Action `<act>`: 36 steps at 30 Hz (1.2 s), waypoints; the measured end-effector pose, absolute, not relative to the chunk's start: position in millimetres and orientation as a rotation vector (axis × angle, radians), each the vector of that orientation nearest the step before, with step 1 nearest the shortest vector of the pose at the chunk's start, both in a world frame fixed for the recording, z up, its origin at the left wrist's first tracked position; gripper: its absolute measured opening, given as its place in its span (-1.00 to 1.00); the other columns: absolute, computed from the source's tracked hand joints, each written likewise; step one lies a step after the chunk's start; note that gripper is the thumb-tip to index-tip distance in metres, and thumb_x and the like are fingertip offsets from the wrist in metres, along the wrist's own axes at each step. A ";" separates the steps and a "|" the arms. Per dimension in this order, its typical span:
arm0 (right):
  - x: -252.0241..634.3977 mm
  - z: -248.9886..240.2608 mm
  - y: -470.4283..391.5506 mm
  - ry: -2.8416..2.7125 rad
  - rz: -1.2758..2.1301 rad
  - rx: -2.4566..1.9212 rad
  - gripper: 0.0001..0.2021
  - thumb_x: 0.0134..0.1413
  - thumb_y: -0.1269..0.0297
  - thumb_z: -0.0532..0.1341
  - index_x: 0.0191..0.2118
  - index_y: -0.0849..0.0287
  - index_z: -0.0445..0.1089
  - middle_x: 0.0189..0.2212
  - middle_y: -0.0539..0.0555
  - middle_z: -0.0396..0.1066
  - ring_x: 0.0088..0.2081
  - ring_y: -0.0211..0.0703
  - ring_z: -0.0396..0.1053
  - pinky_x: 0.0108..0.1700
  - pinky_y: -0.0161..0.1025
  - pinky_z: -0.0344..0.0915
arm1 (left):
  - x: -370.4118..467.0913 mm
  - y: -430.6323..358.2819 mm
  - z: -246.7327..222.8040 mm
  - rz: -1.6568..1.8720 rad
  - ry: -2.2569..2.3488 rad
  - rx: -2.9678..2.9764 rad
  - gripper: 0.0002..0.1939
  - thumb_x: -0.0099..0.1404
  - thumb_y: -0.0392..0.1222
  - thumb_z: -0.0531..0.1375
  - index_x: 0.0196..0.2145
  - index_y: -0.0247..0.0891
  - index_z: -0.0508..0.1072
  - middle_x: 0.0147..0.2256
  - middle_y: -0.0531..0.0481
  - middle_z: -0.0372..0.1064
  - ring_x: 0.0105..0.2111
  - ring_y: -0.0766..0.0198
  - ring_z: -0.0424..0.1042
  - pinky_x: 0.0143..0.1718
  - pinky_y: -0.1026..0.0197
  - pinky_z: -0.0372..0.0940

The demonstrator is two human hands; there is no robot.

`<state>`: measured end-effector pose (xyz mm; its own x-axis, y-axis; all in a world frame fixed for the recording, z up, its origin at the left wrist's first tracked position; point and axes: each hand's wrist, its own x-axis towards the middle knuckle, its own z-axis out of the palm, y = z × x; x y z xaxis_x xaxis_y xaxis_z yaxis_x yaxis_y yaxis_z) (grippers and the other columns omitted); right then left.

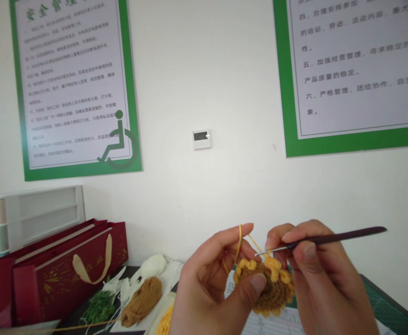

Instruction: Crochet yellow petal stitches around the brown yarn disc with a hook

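Note:
My left hand (pixel 221 284) pinches a round crochet piece (pixel 272 291) with a brown middle and a yellow ruffled edge. Its thumb presses on the brown part, and yellow yarn (pixel 240 242) loops over the raised index finger. In my right hand (pixel 324 274) is a crochet hook (pixel 343 236) with a dark handle, gripped between thumb and fingers. The hook's metal tip lies at the upper yellow edge of the piece, close to the strand from the left index finger. Part of the piece is hidden behind the fingers.
At the left, dark red gift bags (pixel 64 274) stand before a drawer unit (pixel 43 209). Brown yarn (pixel 143 301), green yarn (pixel 99 307), white yarn (pixel 153 266) and yellow yarn (pixel 165 321) lie on the table. A green mat (pixel 392 307) and printed paper (pixel 277 323) are beneath my hands.

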<state>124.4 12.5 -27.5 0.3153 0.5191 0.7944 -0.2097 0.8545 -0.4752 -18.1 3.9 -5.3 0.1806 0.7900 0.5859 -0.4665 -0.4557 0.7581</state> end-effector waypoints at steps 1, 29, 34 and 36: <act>124.2 -27.7 12.2 -1.156 0.493 -0.310 -0.86 0.36 0.16 0.19 -0.23 0.02 0.45 -0.35 0.05 0.48 -0.32 -0.20 0.42 -0.41 -0.34 0.34 | -18.4 4.2 -5.6 1.504 0.339 1.405 -0.57 0.13 -0.36 0.46 -0.03 -0.15 0.67 -0.30 -0.03 0.52 -0.26 0.27 0.48 -0.19 0.32 0.42; 138.7 -24.5 3.8 -1.427 0.135 -0.387 -0.87 0.40 0.24 0.14 -0.16 -0.01 0.44 -0.34 0.03 0.49 -0.28 -0.17 0.48 -0.28 -0.25 0.39 | -14.3 3.8 -5.1 1.557 0.363 1.270 -0.56 0.04 -0.43 0.48 -0.08 -0.20 0.68 -0.35 0.02 0.47 -0.35 0.34 0.45 -0.31 0.35 0.40; 136.4 -23.3 -2.1 -1.487 -0.051 -0.413 -0.85 0.35 0.31 0.18 -0.13 -0.06 0.50 -0.33 0.06 0.56 -0.30 -0.10 0.50 -0.30 -0.15 0.44 | -13.9 2.3 -3.7 1.573 0.402 1.243 -0.56 0.03 -0.44 0.49 -0.11 -0.19 0.68 -0.37 0.02 0.48 -0.34 0.32 0.46 -0.30 0.34 0.43; 135.5 -24.9 -4.4 -1.500 -0.162 -0.414 -0.79 0.27 0.38 0.23 -0.09 -0.07 0.53 -0.32 0.08 0.59 -0.31 -0.05 0.52 -0.33 -0.12 0.46 | -14.3 1.6 -3.1 1.566 0.420 1.242 -0.57 0.04 -0.43 0.49 -0.11 -0.19 0.68 -0.37 0.02 0.49 -0.34 0.34 0.46 -0.31 0.36 0.42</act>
<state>135.5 -4.4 -24.9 0.0761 0.1486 0.9860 0.3560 0.9196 -0.1661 -14.3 1.6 -3.1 0.0839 0.8650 0.4947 -0.5009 -0.3925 0.7713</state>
